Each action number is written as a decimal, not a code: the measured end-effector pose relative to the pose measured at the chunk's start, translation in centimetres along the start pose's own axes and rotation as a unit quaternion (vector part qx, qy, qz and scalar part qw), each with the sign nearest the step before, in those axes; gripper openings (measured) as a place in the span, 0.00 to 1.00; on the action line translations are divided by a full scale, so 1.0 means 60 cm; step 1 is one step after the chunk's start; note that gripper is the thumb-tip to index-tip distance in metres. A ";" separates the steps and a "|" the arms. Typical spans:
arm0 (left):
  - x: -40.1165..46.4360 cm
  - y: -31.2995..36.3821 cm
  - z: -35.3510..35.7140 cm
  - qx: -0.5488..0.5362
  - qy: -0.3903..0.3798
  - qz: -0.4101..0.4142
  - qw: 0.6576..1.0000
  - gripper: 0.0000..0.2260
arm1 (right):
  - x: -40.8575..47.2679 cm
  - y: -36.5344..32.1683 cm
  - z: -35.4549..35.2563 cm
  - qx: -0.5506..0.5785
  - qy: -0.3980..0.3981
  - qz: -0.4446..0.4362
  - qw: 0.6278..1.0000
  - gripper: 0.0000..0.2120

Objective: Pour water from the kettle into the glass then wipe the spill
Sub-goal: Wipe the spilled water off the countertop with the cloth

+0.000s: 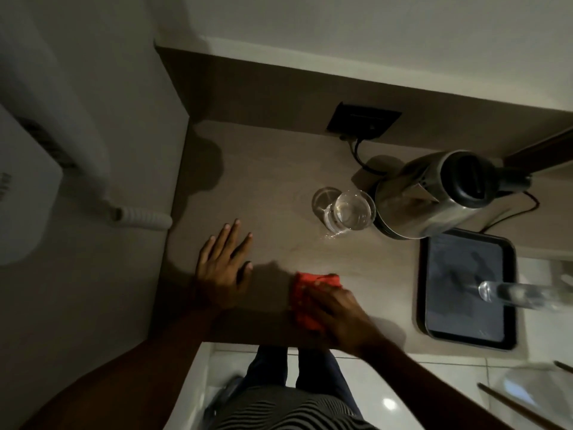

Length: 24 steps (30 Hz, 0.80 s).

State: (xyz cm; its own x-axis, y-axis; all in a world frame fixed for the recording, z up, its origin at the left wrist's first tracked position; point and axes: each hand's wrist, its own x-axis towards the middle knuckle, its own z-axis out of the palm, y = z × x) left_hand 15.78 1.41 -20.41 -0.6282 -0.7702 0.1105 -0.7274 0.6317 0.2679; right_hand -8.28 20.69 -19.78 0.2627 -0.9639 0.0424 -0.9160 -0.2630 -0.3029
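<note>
Right hand point(338, 315) presses soft red cloth point(305, 301) flat on tabletop point(279, 187), grip on cloth; left hand point(223, 265) splayed, holding 0. Glass point(352, 212) fragile; spill point(333, 235) near it.

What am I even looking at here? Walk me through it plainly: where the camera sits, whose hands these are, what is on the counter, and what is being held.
This is one picture from a wide-angle camera worn on a person's head, looking down at their own hands. There is no machine here.

The left hand lies flat and open on the counter, holding nothing. The right hand presses down on a red cloth near the counter's front edge.

Further back stands a glass with water in it, right beside a metal kettle, whose cord runs to a wall socket. A small wet patch glints on the counter just in front of the glass; the cloth is not on it. To the right lies a dark tray with something clear on it, too blurred to name.
</note>
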 end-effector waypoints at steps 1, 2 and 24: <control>0.000 -0.001 -0.002 0.002 -0.020 -0.003 1.000 0.25 | -0.011 0.026 -0.011 -0.007 0.003 0.024 1.000 0.24; 0.001 -0.003 -0.003 0.000 -0.041 -0.007 0.999 0.25 | -0.019 0.050 -0.022 -0.022 0.010 0.074 0.997 0.23; 0.004 0.004 -0.006 0.014 -0.082 -0.032 0.996 0.30 | 0.120 -0.013 -0.049 0.086 0.003 0.159 0.983 0.28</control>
State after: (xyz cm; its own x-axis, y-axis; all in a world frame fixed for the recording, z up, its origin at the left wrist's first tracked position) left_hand 15.56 1.35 -19.95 -0.6144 -0.7864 -0.0640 -0.7741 0.5851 0.2419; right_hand -6.57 13.86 -16.47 -0.0320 -0.9967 -0.0751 -0.8864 0.0630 -0.4586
